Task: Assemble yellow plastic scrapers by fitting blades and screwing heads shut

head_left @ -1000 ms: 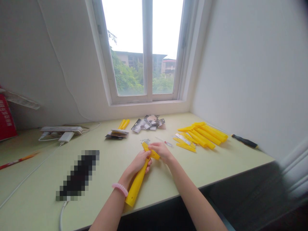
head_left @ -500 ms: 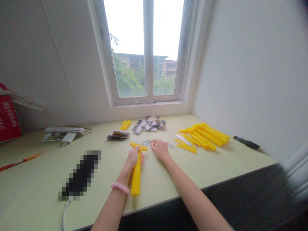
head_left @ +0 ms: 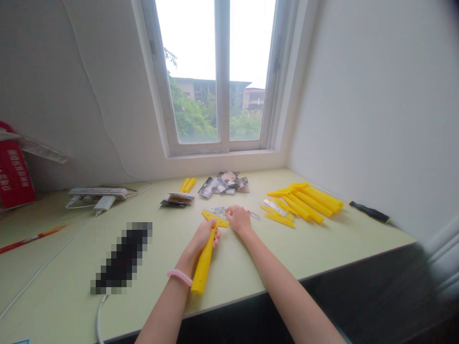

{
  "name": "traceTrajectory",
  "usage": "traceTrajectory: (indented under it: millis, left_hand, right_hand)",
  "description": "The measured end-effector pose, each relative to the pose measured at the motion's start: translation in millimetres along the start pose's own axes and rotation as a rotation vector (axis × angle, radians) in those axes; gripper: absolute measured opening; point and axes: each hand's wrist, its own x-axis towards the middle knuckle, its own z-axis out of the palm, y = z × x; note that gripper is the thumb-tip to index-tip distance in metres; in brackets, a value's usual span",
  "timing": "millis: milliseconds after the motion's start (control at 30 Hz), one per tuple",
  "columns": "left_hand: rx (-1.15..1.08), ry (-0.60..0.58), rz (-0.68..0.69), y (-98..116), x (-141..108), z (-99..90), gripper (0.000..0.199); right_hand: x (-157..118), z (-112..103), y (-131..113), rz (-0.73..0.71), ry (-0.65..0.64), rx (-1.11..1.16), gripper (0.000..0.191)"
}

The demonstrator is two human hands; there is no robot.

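Observation:
My left hand (head_left: 205, 235) is wrapped round the neck of a yellow scraper (head_left: 203, 265), its wide head pointing away from me and its handle slanting back toward the table edge. Close to that head, my right hand (head_left: 238, 219) rests low over the table with its fingers bent together at a pile of small metal screws (head_left: 218, 210). Whatever its fingertips pinch is too small to make out. Just past the right hand lies a small tool with a pale, red-marked body (head_left: 253, 215).
Yellow scraper handles (head_left: 311, 203) and flat yellow pieces (head_left: 279, 219) lie on the right, near a black-handled screwdriver (head_left: 369, 211). Printed cards (head_left: 224, 184) sit below the window. At left are a power strip (head_left: 98, 193), a pixelated dark object (head_left: 124, 258) and a white cable (head_left: 98, 317).
The scraper's head has swung right, toward my right hand, and its handle end has tilted left. My left hand moved slightly right with it. My right hand stays by the screws.

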Motion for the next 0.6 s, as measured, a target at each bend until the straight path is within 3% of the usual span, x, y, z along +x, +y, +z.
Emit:
traceTrajectory:
  millis: [467,600]
  left_hand:
    - [0.001,-0.025,0.031,-7.9,8.6,-4.2,0.021]
    - [0.013,-0.042,0.023,-8.8,9.2,-5.7,0.025]
  right_hand:
    - [2.4,-0.3,-2.1,0.028,-0.024,0.043,0.021]
    - [5.7,-0.9,1.5,0.102,-0.026,0.147,0.017]
